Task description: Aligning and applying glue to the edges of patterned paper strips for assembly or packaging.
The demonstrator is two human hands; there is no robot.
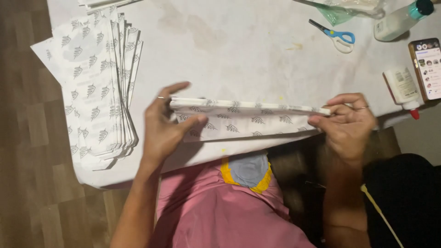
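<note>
A folded sheet of white paper with a grey leaf pattern [248, 120] lies near the front edge of the white table covering [239, 55]. My left hand [164, 123] pinches its left end, thumb on the patterned face and fingers spread over the top fold. At the right end, my right hand [347, 123] grips the same sheet, fingers curled over the folded edge. The fold runs as a narrow band between both hands.
A stack of similar leaf-patterned folded sheets [98, 82] lies to the left. Blue-handled scissors [337, 36], a bottle with a teal cap [402, 19], a glue bottle with a red tip [403, 88] and a phone [428, 68] sit at the right. Brown wood floor lies beyond.
</note>
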